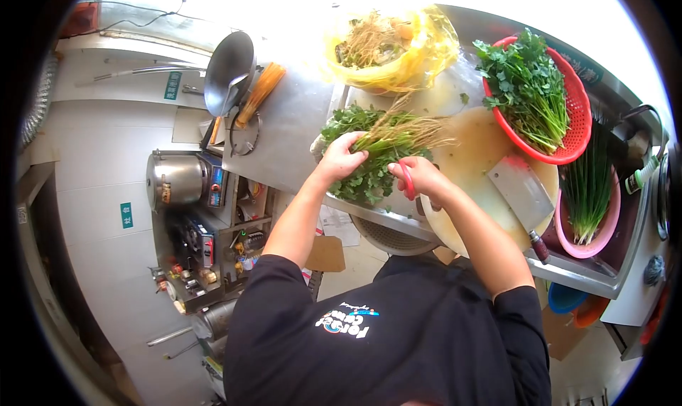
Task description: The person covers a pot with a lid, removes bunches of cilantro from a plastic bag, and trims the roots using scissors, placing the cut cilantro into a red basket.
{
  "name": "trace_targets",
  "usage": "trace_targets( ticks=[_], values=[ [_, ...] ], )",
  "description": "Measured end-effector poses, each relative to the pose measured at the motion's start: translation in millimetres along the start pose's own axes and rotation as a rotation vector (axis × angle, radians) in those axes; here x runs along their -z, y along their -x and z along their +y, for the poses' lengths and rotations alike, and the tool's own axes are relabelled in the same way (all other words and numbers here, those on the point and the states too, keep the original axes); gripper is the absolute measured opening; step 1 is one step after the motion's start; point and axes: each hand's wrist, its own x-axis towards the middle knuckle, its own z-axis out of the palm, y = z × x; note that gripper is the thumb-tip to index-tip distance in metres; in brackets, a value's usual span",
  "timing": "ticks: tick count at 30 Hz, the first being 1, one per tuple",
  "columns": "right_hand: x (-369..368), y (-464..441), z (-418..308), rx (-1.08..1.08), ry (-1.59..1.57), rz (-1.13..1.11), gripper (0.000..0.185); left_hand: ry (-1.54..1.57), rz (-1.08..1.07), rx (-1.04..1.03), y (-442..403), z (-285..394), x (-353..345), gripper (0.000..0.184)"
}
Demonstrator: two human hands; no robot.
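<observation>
My left hand [343, 157] is closed round the stems of a bunch of cilantro [387, 137]. Its pale roots point right, and leaves spread below and to the left. Just right of the stems, my right hand [424, 179] grips red-handled scissors [406, 181]; only the red handle shows, and the blades are hidden. Under my right forearm is a round cutting board [462, 161], with a cleaver [522, 189] lying flat on its right part.
A yellow plastic bag [430, 47] holding root trimmings stands behind the bunch. At the right are a red colander [584, 115] of cilantro and a pink basin [607, 228] of scallions. A wok [229, 72] and a steel pot [174, 179] are on the left.
</observation>
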Motion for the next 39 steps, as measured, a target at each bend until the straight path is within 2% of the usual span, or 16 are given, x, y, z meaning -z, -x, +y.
trace_targets(
  ticks=[4, 6, 10, 12, 16, 18, 20, 21, 23, 24, 25, 27, 31, 32, 36, 39],
  values=[
    [-5, -6, -6, 0.038, 0.012, -0.070, 0.039, -0.499, 0.069, -0.117, 9, 11, -1, 0.058],
    [-7, -5, -9, 0.047, 0.035, -0.077, 0.039, -0.494, 0.133, -0.095, 13, 8, -10, 0.060],
    [-10, -5, -14, 0.102, 0.004, -0.120, 0.039, -0.535, 0.387, -0.102, 17, 3, -21, 0.048],
    [-10, -8, -11, 0.055, -0.003, -0.062, 0.038, -0.566, 0.490, -0.190, 21, 1, -19, 0.043],
    [-13, -30, 5, 0.005, -0.098, -0.004, 0.039, -0.210, 0.488, -0.205, 30, -9, -1, 0.035],
    [-15, -44, 6, -0.001, -0.098, -0.027, 0.040, -0.295, 0.455, -0.231, 45, -5, 13, 0.033],
    [-18, -55, 9, -0.006, -0.091, -0.053, 0.040, 0.276, 0.343, -0.166, 62, 9, 23, 0.037],
    [-17, -61, 13, -0.053, -0.101, -0.038, 0.041, 0.300, 0.352, -0.161, 71, 21, 33, 0.034],
    [-16, -64, 16, -0.114, -0.094, -0.012, 0.043, 0.410, 0.483, -0.161, 91, 48, 50, 0.028],
    [-18, -64, 15, -0.115, -0.087, -0.017, 0.043, 0.319, 0.555, -0.231, 99, 48, 65, 0.025],
    [-19, -64, 14, -0.120, -0.085, 0.010, 0.040, 0.426, 0.598, -0.285, 107, 55, 78, 0.022],
    [-20, -64, 15, -0.123, -0.077, 0.035, 0.037, 0.547, 0.636, -0.388, 119, 70, 101, 0.026],
    [-20, -57, 7, -0.128, -0.056, 0.030, 0.038, 0.596, 0.535, -0.534, 111, 116, 120, 0.037],
    [-19, -51, 5, -0.122, -0.042, 0.032, 0.038, 0.586, 0.550, -0.489, 102, 128, 117, 0.036],
    [-12, -14, -27, -0.046, 0.025, -0.030, 0.038, 0.601, 0.301, -0.202, 45, 142, 108, 0.037],
    [1, 13, -64, 0.118, -0.022, -0.008, 0.032, 0.745, 0.112, -0.095, -4, 130, 101, 0.034]
  ],
)
